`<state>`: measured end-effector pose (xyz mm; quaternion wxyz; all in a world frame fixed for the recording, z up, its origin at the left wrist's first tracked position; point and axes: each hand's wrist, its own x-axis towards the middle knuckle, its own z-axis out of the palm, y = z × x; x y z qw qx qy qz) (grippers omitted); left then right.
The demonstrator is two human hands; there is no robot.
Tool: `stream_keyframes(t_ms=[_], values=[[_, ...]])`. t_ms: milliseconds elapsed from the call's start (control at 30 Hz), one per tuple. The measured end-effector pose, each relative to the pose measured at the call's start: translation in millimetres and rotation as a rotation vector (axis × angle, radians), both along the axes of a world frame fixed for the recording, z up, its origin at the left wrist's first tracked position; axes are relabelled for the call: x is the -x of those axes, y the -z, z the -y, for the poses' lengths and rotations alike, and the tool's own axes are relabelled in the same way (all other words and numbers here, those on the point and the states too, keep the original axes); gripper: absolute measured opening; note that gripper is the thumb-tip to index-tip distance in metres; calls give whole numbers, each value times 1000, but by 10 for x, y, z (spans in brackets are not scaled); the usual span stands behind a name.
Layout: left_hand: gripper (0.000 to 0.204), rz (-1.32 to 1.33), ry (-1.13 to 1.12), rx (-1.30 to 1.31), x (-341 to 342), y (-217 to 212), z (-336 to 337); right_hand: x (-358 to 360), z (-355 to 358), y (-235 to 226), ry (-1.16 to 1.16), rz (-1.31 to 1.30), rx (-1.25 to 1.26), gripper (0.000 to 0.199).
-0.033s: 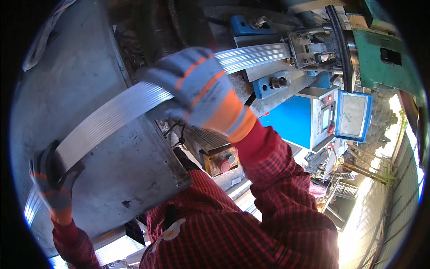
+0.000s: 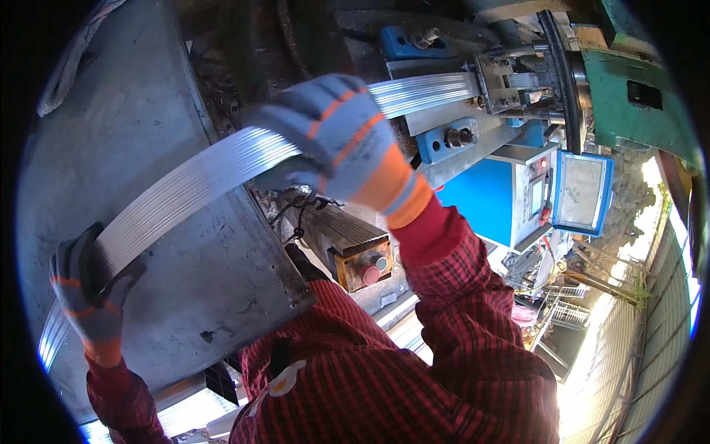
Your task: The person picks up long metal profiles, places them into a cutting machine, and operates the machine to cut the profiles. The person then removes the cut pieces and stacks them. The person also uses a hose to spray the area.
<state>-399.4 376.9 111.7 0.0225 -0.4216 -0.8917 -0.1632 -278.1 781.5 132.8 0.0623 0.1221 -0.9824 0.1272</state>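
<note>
A long ribbed metal strip runs from the lower left up to a clamp on the machine at the top right. My right hand, in a grey and orange glove, grips the strip near its middle. My left hand, gloved the same way, holds the strip's near end at the lower left. Both red plaid sleeves reach up from the bottom edge.
A grey steel table lies under the strip. A yellow box with a red button sits beside it. A blue control cabinet with a small screen stands to the right, next to a green machine body.
</note>
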Motion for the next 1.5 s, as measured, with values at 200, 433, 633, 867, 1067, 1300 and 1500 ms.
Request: stream_keyframes(t_ms=[200, 433, 633, 867, 1067, 1300, 1500], values=[[56, -84, -14, -93, -15, -63, -393, -27, -125, 14, -12, -59, -116, 65], [69, 3, 51, -72, -55, -205, -493, 8, 194, -266, 31, -120, -33, 67], [66, 55, 80, 59, 128, -213, 72, 185, 659, 168, -21, 11, -411, 63], [54, 391, -91, -152, 44, 49, 308, 131, 598, -62, -9, 42, -52, 54], [58, 57, -83, -15, -113, -248, -188, 146, 561, -38, -5, 72, -135, 61], [79, -33, -146, 36, -156, -375, -349, 32, 854, -256, 181, -54, -253, 71], [85, -20, -137, 166, -171, -341, -457, 125, 1134, -204, 73, -77, -121, 66]])
